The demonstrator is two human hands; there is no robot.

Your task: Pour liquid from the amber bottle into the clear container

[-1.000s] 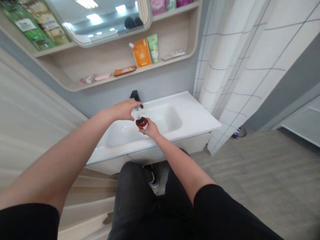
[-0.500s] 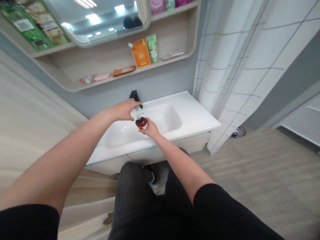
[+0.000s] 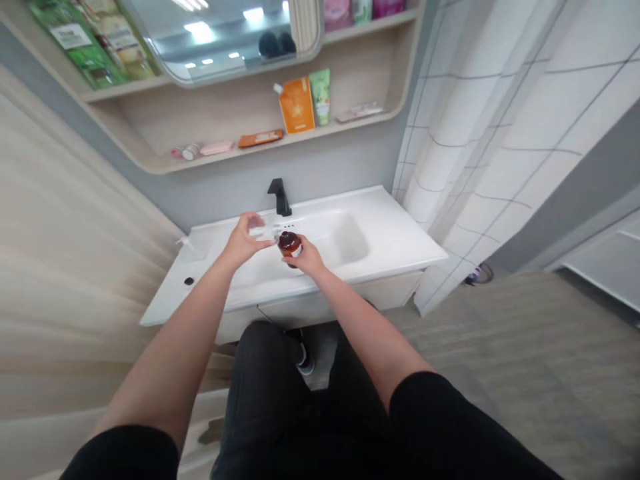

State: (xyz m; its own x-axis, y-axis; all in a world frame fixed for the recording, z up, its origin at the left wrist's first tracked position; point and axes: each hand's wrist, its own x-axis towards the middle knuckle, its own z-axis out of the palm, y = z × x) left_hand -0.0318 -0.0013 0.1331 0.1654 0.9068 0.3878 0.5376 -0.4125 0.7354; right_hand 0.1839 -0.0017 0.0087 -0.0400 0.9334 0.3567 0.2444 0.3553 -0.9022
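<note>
My left hand (image 3: pixel 245 239) is closed round a clear, see-through container (image 3: pixel 261 231), probably a small bottle, lying nearly sideways. Its narrow end points at the neck of a brown bottle (image 3: pixel 289 244) with a pale label. Whether the two touch I cannot tell. My right hand (image 3: pixel 308 257) is wrapped round the brown bottle from the right and holds it roughly upright. Both hands are over the white sink basin (image 3: pixel 353 237). A small black cap (image 3: pixel 189 281) lies on the counter left of my left forearm.
Behind the basin stands a black faucet (image 3: pixel 280 197). A white pump top (image 3: pixel 185 242) is at the counter's left end beside the curtain (image 3: pixel 75 233). Above, a shelf (image 3: pixel 225 155) holds an orange pouch (image 3: pixel 297 105) and a green tube (image 3: pixel 321 97) under a mirror (image 3: pixel 225 40).
My left hand has dropped lower and to the left, and the clear container is tipped closer to level. My right hand still holds the brown bottle. The view has shifted slightly, uncovering the black cap.
</note>
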